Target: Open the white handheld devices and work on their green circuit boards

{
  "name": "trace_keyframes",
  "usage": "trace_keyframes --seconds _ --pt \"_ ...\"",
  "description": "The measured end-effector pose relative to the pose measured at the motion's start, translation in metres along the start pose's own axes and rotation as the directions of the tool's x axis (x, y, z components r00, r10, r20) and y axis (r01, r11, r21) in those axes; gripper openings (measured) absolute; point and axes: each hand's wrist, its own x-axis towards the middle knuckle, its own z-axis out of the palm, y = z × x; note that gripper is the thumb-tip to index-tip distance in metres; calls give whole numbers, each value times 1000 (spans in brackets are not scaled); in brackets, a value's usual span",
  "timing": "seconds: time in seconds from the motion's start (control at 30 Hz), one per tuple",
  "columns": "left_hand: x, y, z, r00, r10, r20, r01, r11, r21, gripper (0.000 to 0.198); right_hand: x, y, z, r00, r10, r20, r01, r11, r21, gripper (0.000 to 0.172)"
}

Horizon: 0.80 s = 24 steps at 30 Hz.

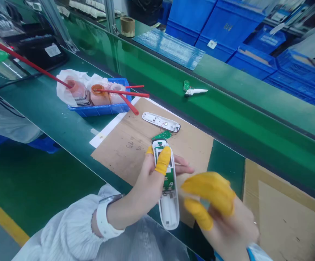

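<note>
My left hand (148,181), with yellow finger cots on thumb and a finger, is closed around a long white plastic housing (169,214). Inside the housing lies a green circuit board (169,182); the thumb rests over its upper part. Blurred to the right of the housing, my right hand (226,215) also wears yellow finger cots. Its thumb and fingers are apart, with nothing visible between them. Beyond my left hand, a second white housing half (157,120) lies on the cardboard sheet (119,152), beside a small green board (161,135) with thin wires.
A blue tray (97,110) at the back left holds open bottles with red sticks (125,93). On the green conveyor belt (157,69) rests a white part with a green board (191,90). Blue crates (217,29) stand behind. More cardboard (288,206) lies at right.
</note>
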Motion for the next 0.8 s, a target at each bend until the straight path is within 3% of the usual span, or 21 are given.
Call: trace_keyframes --seconds 0.07,0.17,0.23,0.3,0.37,0.47,0.53,0.57,0.63,0.7,0.73,0.8 --pt "-1 -2 1 992 129 18 -129 989 69 27 5 -1 8 986 159 42 -164 960 228 17" --pt "-3 -5 4 971 237 4 -234 954 190 26 4 -2 26 866 430 256 -496 671 552 27" --pt "-5 -7 7 966 258 -11 -248 939 238 27 -1 0 36 815 514 265 -554 561 615 33" --pt "-6 -9 9 966 256 -26 -241 936 258 32 -7 4 41 827 510 235 -529 568 631 39" --pt "-5 -12 10 963 270 -8 -259 932 255 36 -11 8 43 873 440 208 -471 651 596 38" --pt "-2 -17 11 947 295 123 -317 919 234 33 -13 10 44 935 351 -54 -292 845 448 29" --pt "3 -18 11 931 291 222 -342 907 246 29 -10 11 42 935 289 -204 -194 902 387 28" --pt "7 -18 11 925 289 246 -351 897 267 27 -7 12 41 939 279 -201 -182 900 397 30" --pt "15 -14 10 928 251 275 -340 869 358 29 2 21 33 944 327 -41 -277 856 436 41" --pt "24 -8 7 951 181 252 -286 825 488 37 18 40 18 897 430 107 -434 806 403 56" --pt "27 -5 3 960 149 235 -257 797 547 42 28 55 7 867 480 134 -494 790 362 59" --pt "34 -7 -10 972 110 208 -217 762 611 50 52 92 -20 826 561 57 -550 781 296 54"
